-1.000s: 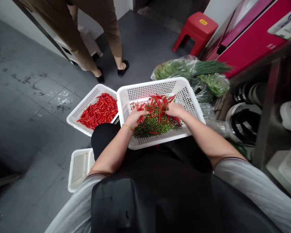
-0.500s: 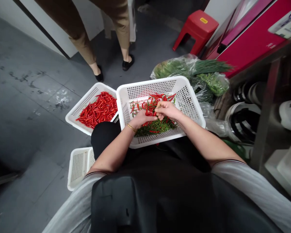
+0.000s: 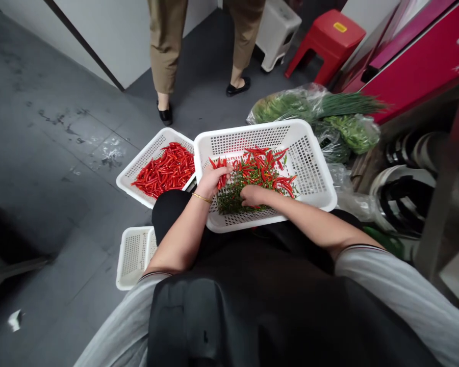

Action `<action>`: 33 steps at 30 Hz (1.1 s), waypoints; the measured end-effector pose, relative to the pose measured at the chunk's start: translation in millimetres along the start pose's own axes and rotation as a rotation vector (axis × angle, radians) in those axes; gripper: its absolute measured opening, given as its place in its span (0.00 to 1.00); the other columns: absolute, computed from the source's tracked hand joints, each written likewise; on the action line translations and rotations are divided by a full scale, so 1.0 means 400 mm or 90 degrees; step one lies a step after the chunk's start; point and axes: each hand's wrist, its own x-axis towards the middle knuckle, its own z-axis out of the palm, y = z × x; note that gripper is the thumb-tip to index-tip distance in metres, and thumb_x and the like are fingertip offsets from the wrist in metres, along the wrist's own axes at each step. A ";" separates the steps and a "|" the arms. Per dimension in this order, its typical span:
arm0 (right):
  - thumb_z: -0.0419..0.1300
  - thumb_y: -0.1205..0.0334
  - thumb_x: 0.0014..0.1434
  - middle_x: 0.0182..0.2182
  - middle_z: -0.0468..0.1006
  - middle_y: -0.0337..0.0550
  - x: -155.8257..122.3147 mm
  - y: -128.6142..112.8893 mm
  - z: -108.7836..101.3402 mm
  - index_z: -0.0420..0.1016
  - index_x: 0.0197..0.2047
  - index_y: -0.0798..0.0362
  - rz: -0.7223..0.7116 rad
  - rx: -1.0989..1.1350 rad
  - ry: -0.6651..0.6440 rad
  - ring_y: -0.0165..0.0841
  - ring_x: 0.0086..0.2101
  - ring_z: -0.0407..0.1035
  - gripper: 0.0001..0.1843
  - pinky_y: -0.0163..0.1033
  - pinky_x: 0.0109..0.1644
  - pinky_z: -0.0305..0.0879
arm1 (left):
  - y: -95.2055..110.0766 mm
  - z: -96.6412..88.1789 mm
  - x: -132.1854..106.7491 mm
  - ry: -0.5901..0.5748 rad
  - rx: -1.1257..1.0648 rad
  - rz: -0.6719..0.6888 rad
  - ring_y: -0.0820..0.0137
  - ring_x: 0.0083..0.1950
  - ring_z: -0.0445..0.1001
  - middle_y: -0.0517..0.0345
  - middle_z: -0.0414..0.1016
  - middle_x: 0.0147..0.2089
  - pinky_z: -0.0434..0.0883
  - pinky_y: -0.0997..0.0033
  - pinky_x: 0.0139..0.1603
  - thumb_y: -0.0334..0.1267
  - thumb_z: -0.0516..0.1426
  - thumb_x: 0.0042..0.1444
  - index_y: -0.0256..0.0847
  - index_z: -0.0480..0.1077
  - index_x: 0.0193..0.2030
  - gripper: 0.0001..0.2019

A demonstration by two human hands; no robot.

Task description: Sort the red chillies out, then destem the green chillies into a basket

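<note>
A white perforated basket (image 3: 254,128) rests on my lap, holding red chillies (image 3: 266,164) and a heap of green stems (image 3: 231,198). Inside its left end, my left hand (image 3: 213,179) is closed around a bunch of red chillies (image 3: 222,179). My right hand (image 3: 252,195) reaches down into the green stems at the near side, its fingers curled and partly hidden, so what they pinch does not show. Left of the lap basket, a second white basket (image 3: 127,179) is filled with loose red chillies (image 3: 166,171).
A smaller white basket (image 3: 132,257) sits on the floor at left. Bagged greens (image 3: 290,106) lie beyond the lap basket at right, near a red stool (image 3: 331,38) and a white stool (image 3: 279,30). A person in brown trousers (image 3: 168,46) stands ahead. Metal shelving runs along the right.
My hands have moved apart: the left to the basket's left end with its chillies, the right down into the stems. The view has shifted, and the person ahead has stepped.
</note>
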 end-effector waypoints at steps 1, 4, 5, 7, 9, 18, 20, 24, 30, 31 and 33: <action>0.66 0.57 0.53 0.23 0.78 0.43 -0.009 0.018 -0.021 0.74 0.24 0.55 -0.009 0.113 0.014 0.33 0.28 0.75 0.11 0.34 0.32 0.70 | -0.003 -0.001 -0.001 0.014 0.008 0.009 0.80 0.16 0.60 0.64 0.66 0.16 0.55 0.79 0.16 0.34 0.67 0.39 0.35 0.70 0.26 0.10; 0.64 0.48 0.54 0.18 0.74 0.38 -0.050 0.059 -0.079 0.69 0.24 0.54 -0.039 0.517 0.111 0.28 0.20 0.70 0.19 0.33 0.26 0.69 | -0.016 0.005 -0.007 -0.042 0.071 -0.022 0.81 0.16 0.59 0.64 0.65 0.17 0.53 0.78 0.16 0.32 0.69 0.37 0.35 0.70 0.26 0.12; 0.64 0.45 0.53 0.19 0.73 0.38 -0.062 0.063 -0.089 0.68 0.24 0.54 -0.052 0.617 0.156 0.28 0.19 0.69 0.21 0.33 0.24 0.69 | -0.020 0.010 -0.010 -0.084 0.087 -0.051 0.81 0.16 0.58 0.64 0.65 0.16 0.52 0.77 0.16 0.32 0.70 0.37 0.35 0.70 0.26 0.13; 0.64 0.40 0.51 0.18 0.71 0.36 -0.076 0.052 -0.092 0.67 0.25 0.53 -0.077 0.719 0.250 0.27 0.18 0.66 0.24 0.33 0.23 0.67 | -0.030 0.021 -0.015 -0.156 0.081 -0.114 0.80 0.14 0.57 0.64 0.63 0.15 0.50 0.77 0.15 0.35 0.70 0.38 0.35 0.69 0.25 0.14; 0.61 0.40 0.53 0.16 0.68 0.35 -0.081 0.031 -0.076 0.65 0.24 0.52 -0.082 0.695 0.339 0.27 0.18 0.64 0.24 0.34 0.23 0.65 | -0.041 0.036 -0.020 -0.195 0.039 -0.158 0.80 0.13 0.56 0.65 0.60 0.15 0.49 0.78 0.14 0.38 0.70 0.39 0.36 0.67 0.24 0.16; 0.59 0.53 0.60 0.43 0.78 0.49 -0.077 0.123 -0.096 0.78 0.46 0.51 0.041 -0.069 0.273 0.39 0.41 0.72 0.15 0.40 0.42 0.66 | -0.038 0.029 -0.001 -0.075 -0.031 -0.200 0.78 0.13 0.59 0.61 0.64 0.15 0.50 0.78 0.11 0.35 0.64 0.36 0.37 0.64 0.21 0.12; 0.62 0.51 0.56 0.44 0.79 0.49 -0.032 0.138 -0.123 0.77 0.50 0.50 0.078 -0.086 0.172 0.41 0.43 0.72 0.20 0.41 0.43 0.66 | -0.003 -0.002 0.017 -0.047 -0.097 -0.134 0.76 0.17 0.64 0.58 0.69 0.19 0.51 0.79 0.12 0.37 0.62 0.36 0.36 0.66 0.23 0.09; 0.53 0.45 0.62 0.46 0.79 0.58 0.109 0.106 -0.152 0.78 0.49 0.59 0.208 -0.008 0.240 0.44 0.47 0.72 0.27 0.44 0.48 0.66 | 0.047 -0.042 0.038 -0.031 -0.151 -0.040 0.73 0.22 0.70 0.57 0.74 0.25 0.54 0.79 0.13 0.35 0.60 0.35 0.36 0.69 0.29 0.10; 0.60 0.54 0.55 0.38 0.80 0.55 0.145 0.108 -0.157 0.81 0.41 0.60 0.256 0.119 0.221 0.41 0.39 0.74 0.19 0.40 0.41 0.67 | 0.006 -0.031 0.054 0.055 -0.057 -0.035 0.80 0.14 0.59 0.62 0.66 0.17 0.52 0.77 0.13 0.37 0.67 0.39 0.36 0.66 0.23 0.13; 0.59 0.53 0.55 0.34 0.80 0.52 0.120 0.111 -0.157 0.81 0.37 0.60 0.229 0.156 0.238 0.38 0.35 0.74 0.18 0.38 0.38 0.66 | -0.006 -0.024 0.057 0.072 -0.046 -0.034 0.80 0.14 0.58 0.63 0.64 0.16 0.53 0.77 0.14 0.37 0.68 0.39 0.37 0.65 0.22 0.15; 0.58 0.50 0.57 0.27 0.78 0.46 0.064 0.105 -0.160 0.80 0.31 0.58 0.123 0.228 0.279 0.34 0.30 0.71 0.19 0.36 0.35 0.64 | -0.025 -0.008 0.061 0.086 -0.054 -0.029 0.80 0.16 0.60 0.64 0.64 0.16 0.57 0.76 0.16 0.38 0.70 0.38 0.37 0.66 0.22 0.16</action>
